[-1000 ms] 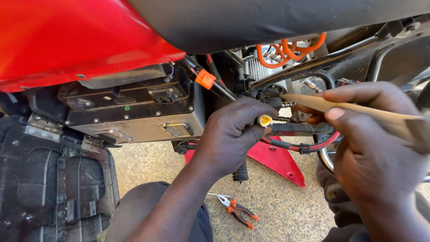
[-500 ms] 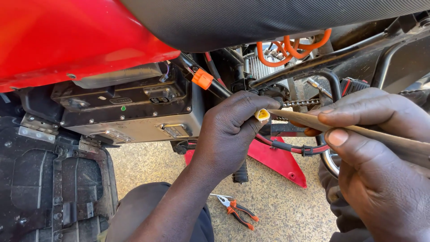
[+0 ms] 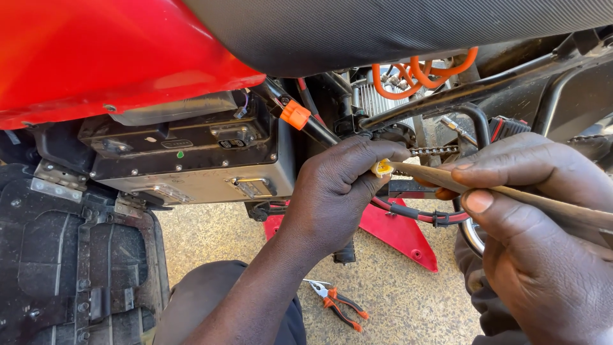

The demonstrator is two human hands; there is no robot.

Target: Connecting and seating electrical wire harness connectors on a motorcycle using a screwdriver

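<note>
- Yellow plug [image 3: 382, 168] sits pinched in the fingertips of our left hand [image 3: 335, 191], under the black seat [image 3: 396, 29], just in front of the chain [image 3: 434, 151].
- Our left hand is clenched around that plug, knuckles toward the camera, forearm coming up from the bottom of the view.
- Our right hand [image 3: 543, 236] grips a tan sleeve [image 3: 504, 191] between thumb and forefinger; the sleeve runs left and meets the yellow plug.
- Red and black cable [image 3: 415, 213] loops below both hands, close to them.
- Orange cables [image 3: 424, 69] coil above, behind the black frame tube [image 3: 472, 89].
- Orange connector [image 3: 295, 114] sits on a black cable, up and left of our left hand, apart from it.
- Grey battery box [image 3: 191, 160] hangs under the red body panel [image 3: 115, 57], left of our left hand.
- Pliers [image 3: 337, 304] with orange and black handles lie on the concrete floor [image 3: 396, 300], below the left forearm, untouched.
- Red panel [image 3: 396, 230] lies on the floor behind the hands.
</note>
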